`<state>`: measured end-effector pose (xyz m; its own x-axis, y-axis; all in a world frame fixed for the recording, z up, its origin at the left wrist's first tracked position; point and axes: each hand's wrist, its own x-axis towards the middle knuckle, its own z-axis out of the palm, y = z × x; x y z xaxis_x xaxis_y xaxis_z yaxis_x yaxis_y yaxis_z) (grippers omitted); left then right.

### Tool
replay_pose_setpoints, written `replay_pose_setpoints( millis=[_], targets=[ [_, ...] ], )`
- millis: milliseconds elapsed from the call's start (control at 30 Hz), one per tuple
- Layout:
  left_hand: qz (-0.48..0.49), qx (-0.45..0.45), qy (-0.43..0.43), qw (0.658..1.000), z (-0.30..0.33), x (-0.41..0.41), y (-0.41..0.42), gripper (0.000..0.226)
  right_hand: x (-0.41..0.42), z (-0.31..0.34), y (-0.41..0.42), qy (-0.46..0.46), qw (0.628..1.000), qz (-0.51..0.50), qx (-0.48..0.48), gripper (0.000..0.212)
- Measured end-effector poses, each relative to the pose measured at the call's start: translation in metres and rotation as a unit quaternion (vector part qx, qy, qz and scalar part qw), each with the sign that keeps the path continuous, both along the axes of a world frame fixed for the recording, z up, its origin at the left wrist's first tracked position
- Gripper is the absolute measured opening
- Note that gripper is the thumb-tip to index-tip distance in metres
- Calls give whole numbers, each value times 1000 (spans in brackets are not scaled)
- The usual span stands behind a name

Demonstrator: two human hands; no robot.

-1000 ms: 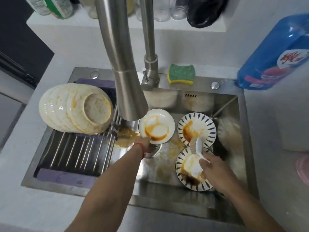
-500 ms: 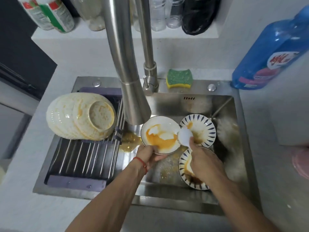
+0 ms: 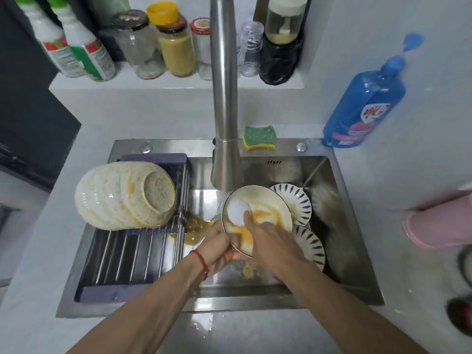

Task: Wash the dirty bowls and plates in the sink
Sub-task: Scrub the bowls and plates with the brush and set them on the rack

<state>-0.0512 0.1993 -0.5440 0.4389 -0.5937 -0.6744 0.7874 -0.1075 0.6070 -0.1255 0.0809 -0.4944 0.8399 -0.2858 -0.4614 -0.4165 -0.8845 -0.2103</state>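
The left hand [image 3: 219, 245] grips the near rim of a cream plate [image 3: 265, 205] smeared with orange sauce, holding it tilted above the sink [image 3: 357, 284] just under the faucet [image 3: 226, 159]. The right hand [image 3: 270, 241] is curled round a white scrubber [image 3: 238, 209] and presses its round head against the plate's inner face (one finger lies along the head). Two striped plates [image 3: 300, 204] lie in the basin behind and right of the held one, partly hidden by it. A stack of stained bowls [image 3: 122, 195] rests on its side on the rack [image 3: 127, 256] over the sink's left half. A green sponge [image 3: 259, 137] sits on the back ledge, and a blue bottle [image 3: 365, 108] stands on the counter to the right.
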Motion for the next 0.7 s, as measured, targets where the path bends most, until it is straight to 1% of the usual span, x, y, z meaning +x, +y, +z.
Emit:
replay_pose_setpoints(
  millis=[67,100,133,200,233,267,333,367,400,500,600,633,700],
  targets=[
    [-12,-21,1,1000,3,-1,4,62,2,5,-13,-12,996,-53,-67,72],
    [-17,-26,2,1000,6,-2,4,62,5,10,-13,-18,994,-63,-88,71],
    [-21,-33,4,999,9,-3,4,63,6,14,-7,-23,995,-53,-84,70],
    [-23,-54,7,998,14,-2,5,66,1,24,10,-21,999,-5,-26,71],
    [-25,-64,8,998,17,1,7,66,-4,27,12,-23,1000,15,-13,72],
    [-33,-75,9,997,19,3,11,66,-7,27,7,-30,999,18,-24,73],
    [-57,-87,5,995,23,4,16,65,-7,27,-11,-47,996,-21,-73,74],
    [-59,-88,6,994,26,2,17,65,-9,31,-12,-49,995,-31,-79,74],
    [-56,-87,6,995,29,1,16,63,-11,36,-8,-49,996,-23,-67,73],
    [-25,-101,23,994,36,0,17,61,-20,52,15,-31,997,63,-13,73],
    [24,-119,69,990,38,4,23,72,-39,53,14,-18,991,123,-39,70],
    [43,-113,82,989,37,4,23,73,-47,52,11,-6,989,139,-41,68],
    [68,-76,70,992,34,-1,21,71,-61,49,-3,22,988,145,-45,65]
  ],
)
